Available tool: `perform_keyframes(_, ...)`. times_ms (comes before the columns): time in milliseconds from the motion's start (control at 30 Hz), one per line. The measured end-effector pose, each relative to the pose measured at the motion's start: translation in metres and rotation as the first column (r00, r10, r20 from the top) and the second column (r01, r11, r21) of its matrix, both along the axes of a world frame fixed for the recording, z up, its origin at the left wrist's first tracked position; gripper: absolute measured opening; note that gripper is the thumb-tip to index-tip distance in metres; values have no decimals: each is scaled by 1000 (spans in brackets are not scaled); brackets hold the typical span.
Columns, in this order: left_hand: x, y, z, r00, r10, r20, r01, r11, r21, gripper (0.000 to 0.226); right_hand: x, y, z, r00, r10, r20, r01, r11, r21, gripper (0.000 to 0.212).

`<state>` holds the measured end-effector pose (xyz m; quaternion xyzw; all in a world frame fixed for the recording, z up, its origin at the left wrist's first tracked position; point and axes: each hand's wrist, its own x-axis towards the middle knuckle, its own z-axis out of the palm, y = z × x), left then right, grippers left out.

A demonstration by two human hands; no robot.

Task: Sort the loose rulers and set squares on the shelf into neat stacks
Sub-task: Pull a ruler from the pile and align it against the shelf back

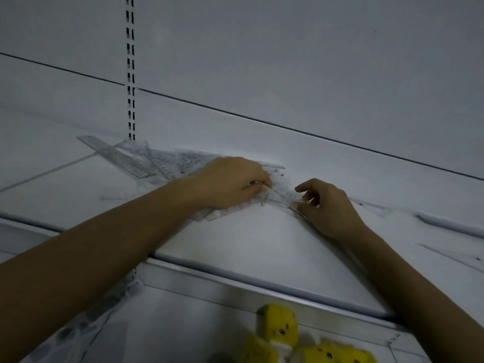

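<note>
A loose heap of clear plastic rulers and set squares (170, 161) lies on the white shelf (248, 239), spreading from the back left toward the middle. One clear straight ruler (117, 157) sticks out at the far left of the heap. My left hand (230, 182) lies on the heap's right end with its fingers curled, pinching clear pieces at the fingertips. My right hand (327, 205) is just to the right, its thumb and fingers pinching the edge of a clear ruler (282, 195) that spans between both hands.
The shelf's metal front rail (262, 284) runs across below my arms. Yellow plush toys (280, 331) sit on the lower shelf. A slotted upright (130, 74) rises on the back wall. More clear pieces (445, 255) lie faintly at the far right.
</note>
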<state>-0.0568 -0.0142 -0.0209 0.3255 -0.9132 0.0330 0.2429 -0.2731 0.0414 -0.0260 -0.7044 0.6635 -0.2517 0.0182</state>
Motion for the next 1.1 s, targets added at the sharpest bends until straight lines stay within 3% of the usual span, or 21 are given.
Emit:
perform_keyframes(167,-4,-1,4,997,59,-46,-63,994,-89,32,-4,3,1,999,-32,28,36,990,-133,28)
perform_keyframes(400,6,-9,3,943,298,-145,-314,944,-101,35,-25,13,13,987,-159,31,162,951,-262,12)
perform_keyframes(500,6,-4,3,925,289,-246,-301,954,-11,34,-25,14,14,983,-180,33,182,934,-309,16)
perform_keyframes(733,0,-1,-3,929,219,-298,-209,976,66,37,-27,18,17,971,-238,25,228,888,-399,12)
perform_keyframes(900,-2,0,-6,919,257,-298,-224,964,140,41,-29,20,20,974,-138,180,211,842,-496,17)
perform_keyframes(1100,1,1,0,859,323,-397,-301,946,120,28,-25,19,19,916,81,393,99,903,-417,22)
